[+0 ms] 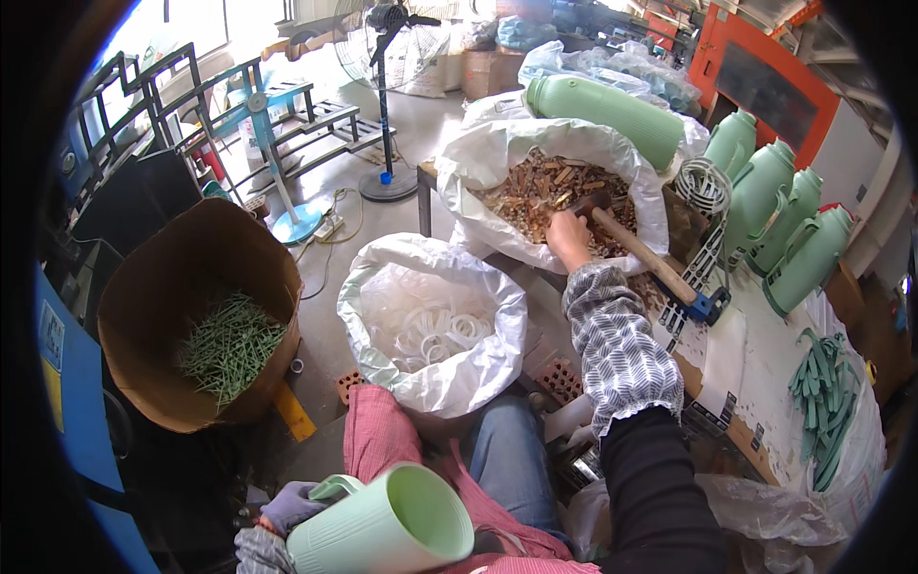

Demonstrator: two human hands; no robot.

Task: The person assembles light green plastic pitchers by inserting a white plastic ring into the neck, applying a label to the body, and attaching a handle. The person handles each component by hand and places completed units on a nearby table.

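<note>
My left hand (pixel 290 506), in a purple glove, is at the handle of a pale green plastic jug body (pixel 344 531), which lies tilted over my lap with its round opening towards the right. My right hand (pixel 569 237) reaches into a white woven sack (pixel 473 208) filled with small brown and reddish pieces. Its fingertips are among the pieces and partly hidden, so I cannot tell whether they hold any. Just right of that hand, a hammer with a wooden handle (pixel 645 255) lies across the sack's rim.
A white sack of clear plastic rings (pixel 459 330) stands between my knees and the table. To the left is a cardboard box (pixel 129 359) holding thin green sticks (pixel 233 344). Several green jugs (pixel 760 186) stand on the right, near green strips (pixel 825 402). A fan (pixel 387 186) stands behind.
</note>
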